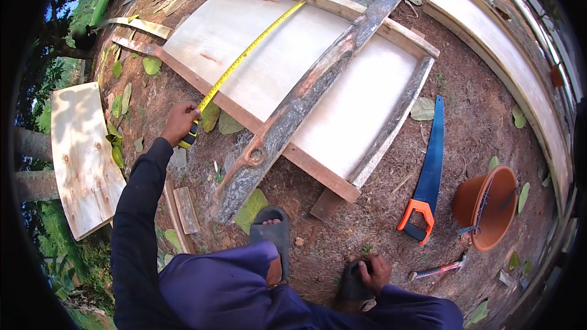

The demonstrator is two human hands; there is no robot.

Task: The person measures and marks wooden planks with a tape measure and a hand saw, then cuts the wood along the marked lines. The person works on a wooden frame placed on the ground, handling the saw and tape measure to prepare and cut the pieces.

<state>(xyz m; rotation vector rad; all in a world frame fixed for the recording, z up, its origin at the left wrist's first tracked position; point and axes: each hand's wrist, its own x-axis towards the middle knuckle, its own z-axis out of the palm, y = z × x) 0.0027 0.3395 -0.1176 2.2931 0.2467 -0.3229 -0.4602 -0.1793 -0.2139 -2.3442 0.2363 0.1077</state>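
One pale, wood-framed rectangular panel (275, 73): lay on the reddish-brown ground (391, 171), mid-view.
Long, pale wooden board (507, 61): stretched along the right side, well apart from the panel.
Rough, grey-brown log (315, 85): lay slantwise across the panel, jutting past its near and far rails.
Broad, pale plank (85, 159): sat at far left, beyond the dark sleeve.
Blue-bladed handsaw with an orange-and-black handle (428, 174): lay between panel and bucket.
Round, terracotta-coloured bucket (468, 201): showed its mouth toward the right.
Red-and-grey-handled hammer (440, 270): lay just below the bucket.
Left hand (179, 123): its grip was clamped on the tape measure, off the panel's near edge.
Right hand (375, 274): was low, beside a dark sandal (353, 284); whether its grip held anything could not be told.
Black-and-yellow tape measure (190, 135): its yellow blade ran across the panel to the far rail.
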